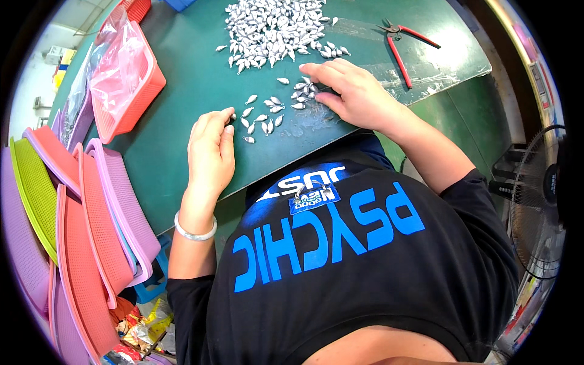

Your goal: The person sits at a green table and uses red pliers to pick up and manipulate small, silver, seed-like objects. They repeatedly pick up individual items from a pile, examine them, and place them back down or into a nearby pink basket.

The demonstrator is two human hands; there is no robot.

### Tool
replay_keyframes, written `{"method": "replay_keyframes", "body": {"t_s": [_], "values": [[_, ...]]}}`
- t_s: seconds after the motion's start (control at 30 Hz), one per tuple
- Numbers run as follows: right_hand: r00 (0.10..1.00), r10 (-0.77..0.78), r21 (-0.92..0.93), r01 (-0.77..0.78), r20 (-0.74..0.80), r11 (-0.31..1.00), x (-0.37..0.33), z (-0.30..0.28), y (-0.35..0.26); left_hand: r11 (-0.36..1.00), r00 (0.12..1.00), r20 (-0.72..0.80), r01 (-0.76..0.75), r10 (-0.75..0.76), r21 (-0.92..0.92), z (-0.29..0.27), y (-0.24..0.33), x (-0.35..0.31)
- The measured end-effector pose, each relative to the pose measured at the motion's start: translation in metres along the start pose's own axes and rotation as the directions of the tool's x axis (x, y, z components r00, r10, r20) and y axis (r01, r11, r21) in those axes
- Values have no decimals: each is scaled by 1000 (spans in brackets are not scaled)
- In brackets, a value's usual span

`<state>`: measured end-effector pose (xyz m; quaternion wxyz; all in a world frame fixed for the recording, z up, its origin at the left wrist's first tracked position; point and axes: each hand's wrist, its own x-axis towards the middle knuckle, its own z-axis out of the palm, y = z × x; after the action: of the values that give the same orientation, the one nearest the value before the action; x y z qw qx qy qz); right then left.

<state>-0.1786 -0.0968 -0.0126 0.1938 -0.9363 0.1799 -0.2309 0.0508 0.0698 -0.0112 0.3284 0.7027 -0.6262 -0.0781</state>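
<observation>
My left hand (pixel 210 146) rests on the green table (pixel 176 79) with its fingers together, and a grey fishing sinker (pixel 233 117) shows at its finger and thumb tips. Just right of it, several loose teardrop-shaped sinkers (pixel 261 118) with small wire loops lie scattered. My right hand (pixel 351 88) is open, thumb and forefinger apart, curved around the right side of a small cluster of sinkers (pixel 302 91). Its palm side and other fingers are partly hidden. Beyond both hands spreads a large pile of the same sinkers (pixel 274 27).
Red-handled cutting pliers (pixel 399 48) lie at the far right of the table. A red basket with clear plastic bags (pixel 137 91) stands at the left. Stacked purple, red and green baskets (pixel 91 225) crowd beside the table. A black fan (pixel 538 201) stands at the right.
</observation>
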Motion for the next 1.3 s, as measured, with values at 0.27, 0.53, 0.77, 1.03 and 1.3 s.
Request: {"method": "replay_keyframes", "body": {"t_s": [0.27,0.53,0.77,1.03,1.3], "values": [[990,-83,-19,81,-112,996,1,3,6,998,997,-76,4,0,55,1,2,-8],[997,-82,82,80,10,993,4,10,-4,1000,1000,-20,-10,10,5,2,4,-12],[995,-102,229,97,7,969,13,13,-14,988,996,-48,63,-70,-140,2,-1,-16],[996,-91,158,87,14,983,9,20,-14,961,984,-100,118,-147,-249,4,-6,-23],[988,-127,104,118,88,988,12,26,-22,960,988,-107,79,-111,-268,6,-4,-23]]}}
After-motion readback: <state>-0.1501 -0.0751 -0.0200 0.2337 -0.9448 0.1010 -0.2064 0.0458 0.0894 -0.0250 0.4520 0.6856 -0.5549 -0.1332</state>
